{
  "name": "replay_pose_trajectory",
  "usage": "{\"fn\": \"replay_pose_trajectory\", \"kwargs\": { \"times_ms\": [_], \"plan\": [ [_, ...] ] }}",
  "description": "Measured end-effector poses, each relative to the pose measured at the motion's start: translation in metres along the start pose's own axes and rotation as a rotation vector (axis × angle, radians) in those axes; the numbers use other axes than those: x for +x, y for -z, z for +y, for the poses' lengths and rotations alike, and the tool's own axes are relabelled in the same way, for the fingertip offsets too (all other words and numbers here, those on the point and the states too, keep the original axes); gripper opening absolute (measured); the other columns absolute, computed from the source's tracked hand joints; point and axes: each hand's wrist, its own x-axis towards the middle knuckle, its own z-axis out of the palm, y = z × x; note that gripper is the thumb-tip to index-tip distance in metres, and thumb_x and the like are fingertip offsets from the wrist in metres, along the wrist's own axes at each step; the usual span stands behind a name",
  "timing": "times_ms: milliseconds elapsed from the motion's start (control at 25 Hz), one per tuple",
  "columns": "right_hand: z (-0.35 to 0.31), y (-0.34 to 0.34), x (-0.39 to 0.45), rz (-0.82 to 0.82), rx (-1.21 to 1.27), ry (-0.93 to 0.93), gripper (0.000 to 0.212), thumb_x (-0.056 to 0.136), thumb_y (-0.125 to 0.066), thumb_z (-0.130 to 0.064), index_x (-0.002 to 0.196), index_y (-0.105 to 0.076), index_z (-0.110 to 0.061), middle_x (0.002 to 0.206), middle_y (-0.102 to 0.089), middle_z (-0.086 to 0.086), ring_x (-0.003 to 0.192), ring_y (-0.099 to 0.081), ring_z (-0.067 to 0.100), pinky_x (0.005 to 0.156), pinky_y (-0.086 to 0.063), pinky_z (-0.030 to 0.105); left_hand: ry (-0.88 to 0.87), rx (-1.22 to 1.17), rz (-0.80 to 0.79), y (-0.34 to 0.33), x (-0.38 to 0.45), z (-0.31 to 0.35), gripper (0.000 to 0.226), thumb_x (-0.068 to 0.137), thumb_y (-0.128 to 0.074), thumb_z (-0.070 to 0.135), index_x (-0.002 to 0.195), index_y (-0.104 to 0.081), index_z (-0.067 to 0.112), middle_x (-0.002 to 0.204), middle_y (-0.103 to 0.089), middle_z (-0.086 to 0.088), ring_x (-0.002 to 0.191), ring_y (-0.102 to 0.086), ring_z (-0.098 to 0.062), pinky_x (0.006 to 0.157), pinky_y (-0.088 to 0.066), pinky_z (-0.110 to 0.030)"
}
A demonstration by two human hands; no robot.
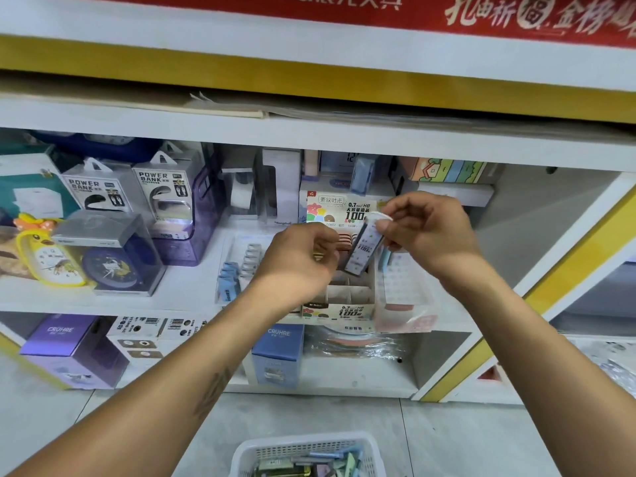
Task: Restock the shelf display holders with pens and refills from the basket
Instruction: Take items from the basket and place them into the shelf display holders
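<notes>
Both hands up at the middle shelf (pixel 192 297), white laminate, glossy. Right hand (pixel 430 228) pinches the top of a slim rectangular refill case (pixel 364 247), dark-edged plastic with a pale printed face, tilted, lower end pointing down toward the display holder (pixel 347 297). It also holds a bit of thin clear wrap at the top of the case. Left hand (pixel 303 256) has fingers curled, grip closed near the case's lower end; can't tell whether it touches the case or holds anything, fingertips hidden behind the knuckles.

Display holder is printed cardboard with divided square cells, open at the front rows, "0.7mm HB 100" on its upright back card. It sits on the middle shelf, directly under the hands. Just right of it, a soft clear plastic bag (pixel 406 297), crinkled, with pale printed contents.

Left of the holder: clear tray (pixel 237 266) with rows of small blue and grey pieces. Further left, power bank boxes (pixel 137 191), rigid clear packs with hang tabs, a round navy clock (pixel 112 266) in a clear case, a yellow duck-shaped clock (pixel 48 256).

White perforated plastic basket (pixel 306 445) on the grey tiled floor, bottom centre, holding flat refill packs in mixed colours.
</notes>
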Motion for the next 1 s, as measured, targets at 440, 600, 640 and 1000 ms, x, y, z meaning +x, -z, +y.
{"fn": "replay_pose_trajectory", "kwargs": {
  "times_ms": [440, 600, 640, 1000],
  "plan": [
    [0.022, -0.012, -0.005, -0.001, -0.703, 0.415, 0.007, 0.09, -0.071, -0.012, 0.096, -0.073, -0.009, 0.088, -0.074, 0.008, 0.077, -0.067, 0.027, 0.071, -0.056, 0.039, -0.209, 0.629, -0.177, -0.003, -0.002, -0.021, 0.052, 0.084, -0.056, 0.008, 0.135, -0.051, 0.015, 0.147, -0.039, 0.005, 0.134, -0.038, -0.016, 0.102, -0.037, -0.026],
    [0.027, -0.016, -0.004, -0.074, -0.831, 0.392, 0.018, 0.096, -0.061, -0.009, 0.104, -0.077, -0.005, 0.111, -0.068, 0.006, 0.095, -0.065, 0.03, 0.082, -0.054, 0.043, -0.226, 0.609, -0.181, -0.001, -0.002, -0.02, 0.051, 0.085, -0.055, 0.009, 0.135, -0.052, 0.015, 0.147, -0.04, 0.004, 0.135, -0.037, -0.016, 0.103, -0.037, -0.026],
    [0.027, -0.016, -0.004, -0.068, -0.832, 0.387, 0.019, 0.096, -0.06, -0.009, 0.104, -0.076, -0.004, 0.111, -0.067, 0.006, 0.095, -0.065, 0.03, 0.083, -0.053, 0.042, -0.226, 0.6, -0.184, -0.001, -0.002, -0.02, 0.05, 0.085, -0.055, 0.008, 0.135, -0.052, 0.015, 0.147, -0.04, 0.004, 0.135, -0.037, -0.016, 0.104, -0.036, -0.026],
    [0.0, -0.023, -0.054, -0.092, -0.672, 0.33, 0.017, 0.088, -0.062, -0.009, 0.095, -0.077, -0.014, 0.092, -0.074, -0.001, 0.082, -0.064, 0.015, 0.074, -0.044, 0.023, -0.202, 0.527, -0.189, -0.002, -0.037, -0.017, 0.031, 0.084, -0.054, 0.01, 0.113, -0.062, 0.016, 0.111, -0.062, -0.003, 0.102, -0.058, -0.024, 0.085, -0.051, -0.035]
  ]
}}
